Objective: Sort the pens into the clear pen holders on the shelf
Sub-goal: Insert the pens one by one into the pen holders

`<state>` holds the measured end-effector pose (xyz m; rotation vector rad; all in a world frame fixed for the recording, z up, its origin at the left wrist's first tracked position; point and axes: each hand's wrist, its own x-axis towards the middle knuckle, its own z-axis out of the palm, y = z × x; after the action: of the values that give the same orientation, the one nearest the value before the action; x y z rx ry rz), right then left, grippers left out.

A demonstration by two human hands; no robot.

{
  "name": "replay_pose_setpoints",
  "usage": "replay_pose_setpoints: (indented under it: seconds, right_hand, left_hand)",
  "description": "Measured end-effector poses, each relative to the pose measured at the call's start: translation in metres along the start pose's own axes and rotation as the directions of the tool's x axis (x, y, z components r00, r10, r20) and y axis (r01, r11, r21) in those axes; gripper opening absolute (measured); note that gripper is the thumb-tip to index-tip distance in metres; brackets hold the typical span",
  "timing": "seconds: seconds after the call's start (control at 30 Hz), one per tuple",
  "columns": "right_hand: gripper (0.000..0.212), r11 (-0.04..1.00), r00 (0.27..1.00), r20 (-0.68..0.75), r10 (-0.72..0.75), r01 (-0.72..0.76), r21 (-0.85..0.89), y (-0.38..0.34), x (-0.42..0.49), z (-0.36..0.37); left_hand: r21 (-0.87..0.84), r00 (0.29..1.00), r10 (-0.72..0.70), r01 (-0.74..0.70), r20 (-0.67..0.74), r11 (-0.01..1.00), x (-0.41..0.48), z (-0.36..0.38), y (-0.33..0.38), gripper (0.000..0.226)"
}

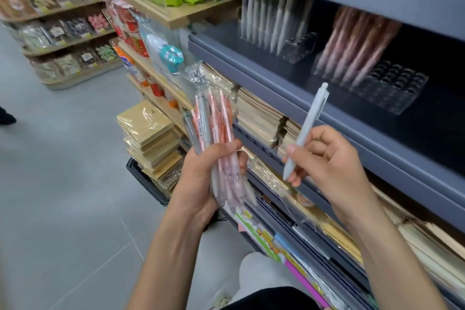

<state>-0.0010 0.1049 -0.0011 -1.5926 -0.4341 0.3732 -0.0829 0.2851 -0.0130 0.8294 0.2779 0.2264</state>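
My left hand [201,176] grips a clear plastic bag of pens [216,133], pink and grey ones, held upright in front of the shelving. My right hand [324,158] pinches a single pale grey pen [305,131], its tip down and its clicker end pointing up toward the shelf. On the dark shelf [276,75] above stand two clear pen holders. The left holder [297,46] carries several whitish-grey pens [269,15]. The right holder [392,88] carries several pink pens [352,48] at its back, with its front holes bare.
Stacks of kraft notebooks [261,113] fill the shelf below the pens. Wrapped tan pads [151,138] sit on a dark crate at the left. Hanging packets [141,38] and further shelving with goods [57,20] stand beyond a grey tiled floor [63,184]. My knee shows at the bottom.
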Motion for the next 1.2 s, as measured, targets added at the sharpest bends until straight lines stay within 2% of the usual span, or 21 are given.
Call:
replay_pose_setpoints:
  seconds: [0.13,0.33,0.43,0.6,0.7,0.77,0.87,1.1,1.2]
  right_hand:
    - [0.015,1.0,0.998,-0.059,-0.014,0.014,-0.004,-0.004,0.036,0.015]
    - [0.028,0.991,0.984,-0.156,-0.084,0.067,-0.112,-0.006,0.093,0.036]
    - [0.026,0.988,0.97,-0.22,-0.107,0.078,-0.137,-0.007,0.117,0.046]
    - [0.014,0.98,0.931,-0.332,-0.153,0.098,-0.175,-0.013,0.138,0.05]
    - [0.018,0.989,0.885,-0.444,-0.14,0.104,-0.106,-0.013,0.148,0.046]
    - [0.012,0.989,0.842,-0.519,-0.147,0.13,-0.069,-0.013,0.154,0.044]
    - [0.018,0.982,0.761,-0.621,-0.187,0.158,-0.101,-0.013,0.158,0.042]
    - [0.011,0.984,0.613,-0.77,-0.177,0.137,-0.118,-0.015,0.17,0.058]
    - [0.008,0.984,0.559,-0.811,-0.173,0.125,-0.124,-0.017,0.176,0.064]
  left_hand:
    - [0.002,1.0,0.02,-0.021,0.019,1.0,0.033,-0.01,0.02,0.031]
    - [0.029,0.999,-0.029,0.028,0.038,0.999,0.097,-0.028,0.053,0.034]
    - [0.069,0.995,-0.067,0.062,0.072,0.996,0.128,-0.031,0.071,0.043]
    - [0.08,0.978,-0.132,0.121,0.16,0.989,0.17,-0.026,0.085,0.041]
    - [0.14,0.965,-0.178,0.153,0.19,0.978,0.189,-0.022,0.085,0.04]
    - [0.164,0.951,-0.213,0.179,0.226,0.97,0.198,-0.02,0.084,0.043]
    - [0.197,0.92,-0.27,0.22,0.284,0.955,0.211,-0.021,0.084,0.047]
    - [0.332,0.815,-0.441,0.326,0.376,0.885,0.238,-0.028,0.101,0.045]
    - [0.378,0.772,-0.513,0.378,0.376,0.845,0.246,-0.028,0.108,0.035]
